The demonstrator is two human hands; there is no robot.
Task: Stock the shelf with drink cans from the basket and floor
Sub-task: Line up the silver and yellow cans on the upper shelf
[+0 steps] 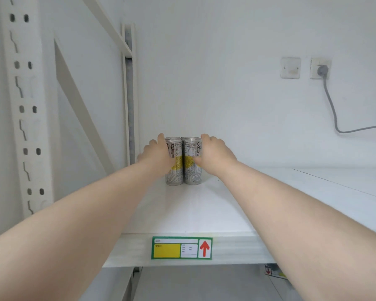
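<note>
Two slim silver-and-yellow drink cans stand upright, touching side by side, at the back left of the white shelf [195, 213]. My left hand [155, 156] grips the left can [175, 170] from its left side, fingers over the top rim. My right hand [215, 155] grips the right can [191, 170] from its right side, thumb across its front. Both arms reach forward over the shelf. The basket and the floor are out of view.
A green-framed price label [181, 247] with a red arrow sits on the shelf's front edge. A perforated white upright [24, 109] stands at the left, a rear post [129, 94] behind the cans. A wall socket [320, 69] with a grey cable is at the right.
</note>
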